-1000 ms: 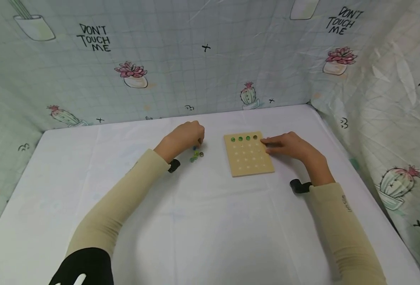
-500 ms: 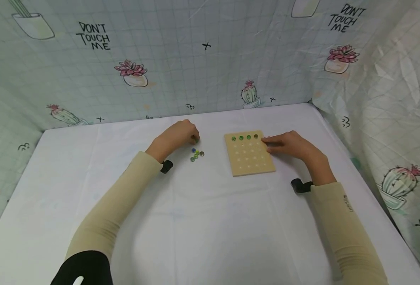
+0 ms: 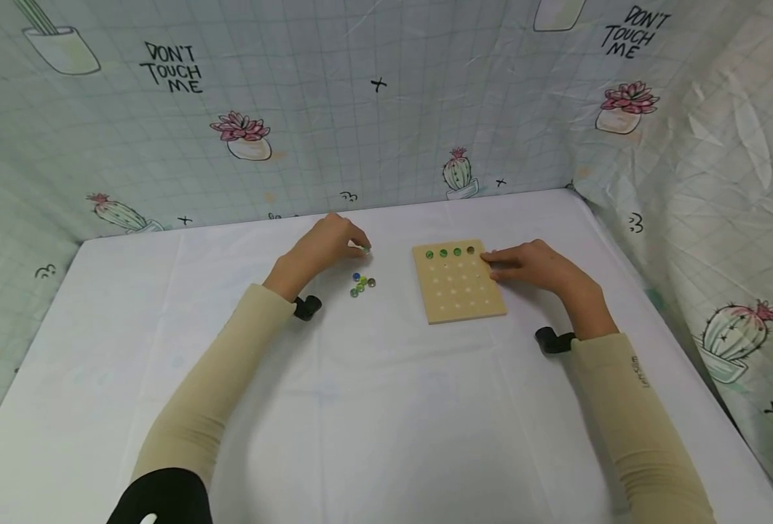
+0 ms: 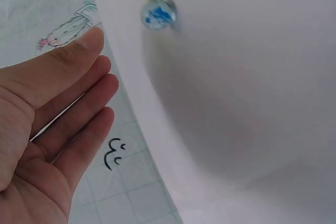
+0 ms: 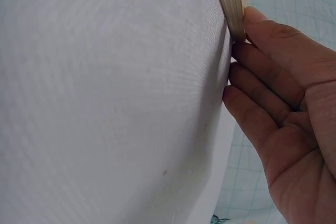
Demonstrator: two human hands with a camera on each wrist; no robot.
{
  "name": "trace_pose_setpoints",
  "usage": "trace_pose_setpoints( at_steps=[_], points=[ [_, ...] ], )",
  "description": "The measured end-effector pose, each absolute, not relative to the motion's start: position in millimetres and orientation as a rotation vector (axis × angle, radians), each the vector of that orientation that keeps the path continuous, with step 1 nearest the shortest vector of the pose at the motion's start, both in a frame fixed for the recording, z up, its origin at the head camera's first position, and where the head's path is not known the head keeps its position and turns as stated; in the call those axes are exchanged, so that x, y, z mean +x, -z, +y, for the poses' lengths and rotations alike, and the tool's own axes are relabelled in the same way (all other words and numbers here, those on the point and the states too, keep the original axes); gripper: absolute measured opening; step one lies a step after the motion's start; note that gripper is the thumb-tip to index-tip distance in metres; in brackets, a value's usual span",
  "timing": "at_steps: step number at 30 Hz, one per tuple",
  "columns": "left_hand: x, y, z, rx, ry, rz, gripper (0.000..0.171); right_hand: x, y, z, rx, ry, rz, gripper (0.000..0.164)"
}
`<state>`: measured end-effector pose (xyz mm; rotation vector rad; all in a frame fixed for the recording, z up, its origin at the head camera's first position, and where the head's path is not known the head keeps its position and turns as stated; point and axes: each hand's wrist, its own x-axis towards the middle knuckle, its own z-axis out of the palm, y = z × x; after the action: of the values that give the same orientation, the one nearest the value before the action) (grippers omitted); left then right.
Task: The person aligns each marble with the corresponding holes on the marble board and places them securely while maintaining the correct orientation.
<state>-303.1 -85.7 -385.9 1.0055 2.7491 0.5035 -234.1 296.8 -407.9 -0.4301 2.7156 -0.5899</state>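
Note:
My left hand (image 3: pixel 324 247) is beyond the small cluster of glass marbles (image 3: pixel 361 284), thumb and index finger pinching a pale glass marble (image 3: pixel 366 250). In the left wrist view the thumb hides that marble, while a blue-swirled marble (image 4: pixel 159 14) lies on the cloth beyond the fingertips. A square wooden board (image 3: pixel 460 291) with rows of shallow holes lies to the right, green and brownish marbles (image 3: pixel 443 253) sitting in its far row. At its right edge, my right hand (image 3: pixel 530 266) holds the board, thumb on top and fingers against the side.
A white cloth (image 3: pixel 373 422) covers the table. Behind and beside it hang printed curtains (image 3: pixel 308 109) with cactus drawings. Black wrist cameras (image 3: pixel 307 308) sit at both sleeve cuffs.
My left hand has drawn back left and slightly away from the marble cluster, uncovering the blue marble, and a pale marble now shows at its fingertips. The right hand stays on the board.

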Motion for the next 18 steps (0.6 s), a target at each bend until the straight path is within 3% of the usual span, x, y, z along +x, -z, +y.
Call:
trace_pose_setpoints(
  at_steps=[18],
  points=[
    [-280, 382, -68, 0.995, -0.772, 2.723, 0.021, -233, 411, 298, -0.521, 0.568, 2.757, 0.047]
  ],
)
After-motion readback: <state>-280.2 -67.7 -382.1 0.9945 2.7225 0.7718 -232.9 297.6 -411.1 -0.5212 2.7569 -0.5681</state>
